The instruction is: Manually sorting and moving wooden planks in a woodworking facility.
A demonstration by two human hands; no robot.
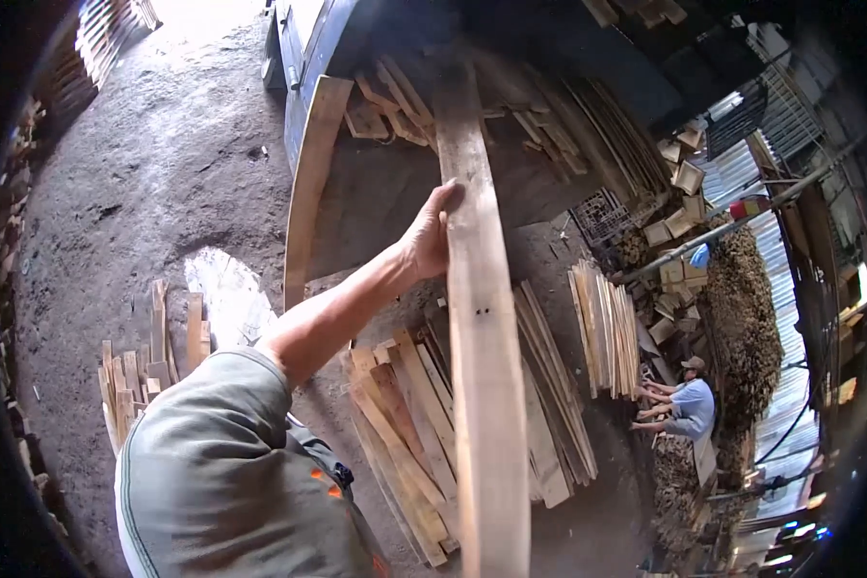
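Note:
A long, pale wooden plank point(480, 318) runs from top to bottom through the middle of the head view, with two small dark marks on its face. My left hand point(432, 234) grips its left edge, the thumb on the near face and the other fingers hidden behind. The left arm reaches up in a grey-green sleeve. No part of my right hand shows. Behind the plank, lower down, lie a pile of loose boards point(409, 414) and more boards point(554, 414) on its right side. A curved, upright board point(310, 173) stands left of my hand.
Short boards point(135, 385) stand at lower left on the dirt floor point(144, 193). A blue panel point(303, 58) rises at the top. Rightward are a board stack point(605, 332), a person in a blue shirt point(689, 400), a metal pole point(703, 241) and heaped wood pieces point(745, 318).

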